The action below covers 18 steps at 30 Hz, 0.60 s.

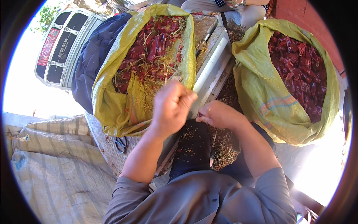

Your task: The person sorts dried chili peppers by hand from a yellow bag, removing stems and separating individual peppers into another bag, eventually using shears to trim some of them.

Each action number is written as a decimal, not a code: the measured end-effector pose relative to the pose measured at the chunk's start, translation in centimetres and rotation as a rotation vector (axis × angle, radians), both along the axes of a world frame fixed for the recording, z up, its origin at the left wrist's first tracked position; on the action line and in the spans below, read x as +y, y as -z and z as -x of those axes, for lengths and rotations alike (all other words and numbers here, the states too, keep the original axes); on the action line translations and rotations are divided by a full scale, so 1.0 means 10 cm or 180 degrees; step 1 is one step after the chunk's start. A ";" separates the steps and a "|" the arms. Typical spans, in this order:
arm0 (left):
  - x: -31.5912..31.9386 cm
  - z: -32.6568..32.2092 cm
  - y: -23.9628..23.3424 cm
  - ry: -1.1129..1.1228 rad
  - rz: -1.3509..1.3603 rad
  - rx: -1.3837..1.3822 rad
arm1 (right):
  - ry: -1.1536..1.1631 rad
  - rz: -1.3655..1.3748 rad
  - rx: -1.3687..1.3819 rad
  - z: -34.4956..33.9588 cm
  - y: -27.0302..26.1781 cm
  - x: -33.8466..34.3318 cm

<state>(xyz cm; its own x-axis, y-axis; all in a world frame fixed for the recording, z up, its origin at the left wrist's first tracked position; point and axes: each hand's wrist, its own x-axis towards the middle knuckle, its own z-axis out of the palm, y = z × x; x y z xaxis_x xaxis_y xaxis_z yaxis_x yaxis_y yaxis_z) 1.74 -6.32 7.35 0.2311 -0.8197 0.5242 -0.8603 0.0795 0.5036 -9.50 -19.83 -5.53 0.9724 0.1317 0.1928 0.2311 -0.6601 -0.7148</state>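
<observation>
My left hand (pixel 174 106) is raised over the near right rim of a yellow woven sack (pixel 107 79) on the bench. It is curled and blurred; whether it holds anything cannot be made out. Dried red chili peppers (pixel 156 47), stems and loose yellow seeds lie in that sack. To its right, my right hand (pixel 219 114) is above my lap, fingers curled, with a small dark red bit, apparently a chili piece (pixel 199 114), at the fingertips. A second yellow woven sack (pixel 251 81) full of dark red dried chilies (pixel 302 70) stands at the right.
Black-handled scissors (pixel 121 144) lie at the metal bench's (pixel 107 151) near edge. A dark-handled tool (pixel 202 46) lies beside the left sack. Stems and seeds (pixel 225 151) cover the ground between my legs. Another person's legs (pixel 251 14) are across the bench. A striped tarp (pixel 61 173) spreads at lower left.
</observation>
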 end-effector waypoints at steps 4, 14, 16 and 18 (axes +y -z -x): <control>0.00 -0.06 -0.23 -0.0527 0.0235 0.2709 | -0.0057 -0.1873 -0.0051 0.07 -0.23 0.17; 0.43 0.22 0.19 -0.0709 -0.1140 0.2175 | 0.0204 -0.2768 -0.0627 0.14 -0.31 -0.03; 0.42 0.24 0.19 -0.0660 -0.1095 0.1403 | 0.0196 -0.2687 -0.0765 0.13 -0.31 -0.03; 0.46 0.24 0.18 -0.0745 -0.0854 0.1304 | 0.0159 -0.2693 -0.0784 0.12 -0.34 0.00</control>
